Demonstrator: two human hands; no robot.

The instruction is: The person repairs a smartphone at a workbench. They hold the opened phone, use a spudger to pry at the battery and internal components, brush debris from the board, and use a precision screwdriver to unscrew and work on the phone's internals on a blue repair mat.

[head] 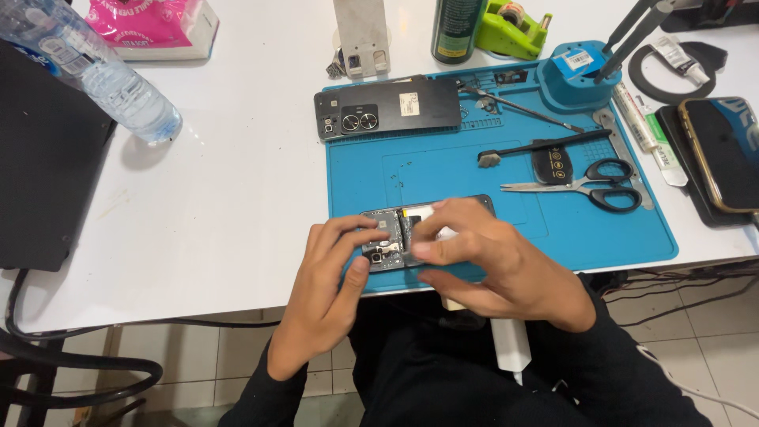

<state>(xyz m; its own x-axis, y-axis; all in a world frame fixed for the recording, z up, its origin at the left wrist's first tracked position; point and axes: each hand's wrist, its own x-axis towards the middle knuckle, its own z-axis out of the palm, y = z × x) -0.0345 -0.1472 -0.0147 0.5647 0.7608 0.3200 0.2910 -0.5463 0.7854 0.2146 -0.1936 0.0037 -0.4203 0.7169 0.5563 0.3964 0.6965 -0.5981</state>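
A: Nearest the lens, what was recorded?

B: A white tube (510, 344) lay in the lap, below the table edge. Just above it, the right hand (494, 265) was cupped over an opened phone (395, 237), fingers curled together and pinching a small white piece against the phone's upper edge.

A: Left hand?

B: The left hand (328, 289) steadied the phone's left end, thumb and fingers closed on its sides.

A: Phone's appearance and position?

B: Back removed; dark circuit board, metal shields and camera parts exposed. It sat on the near edge of the blue mat (443, 170), close to the table's front rim.

A: Packages and labels?

B: The black back cover (387, 111) lay at the mat's far left corner, with a small white rectangular sticker. A pink-and-white packet (154, 24) stood at the far left of the table, beside a clear water bottle (95, 71) with a blue label. A dark green can (455, 28) stood behind the mat, next to a lime-green tape dispenser (514, 28). A blue round holder (573, 75) carried a white barcode sticker. Black-handled scissors (589, 188) lay on the mat's right.
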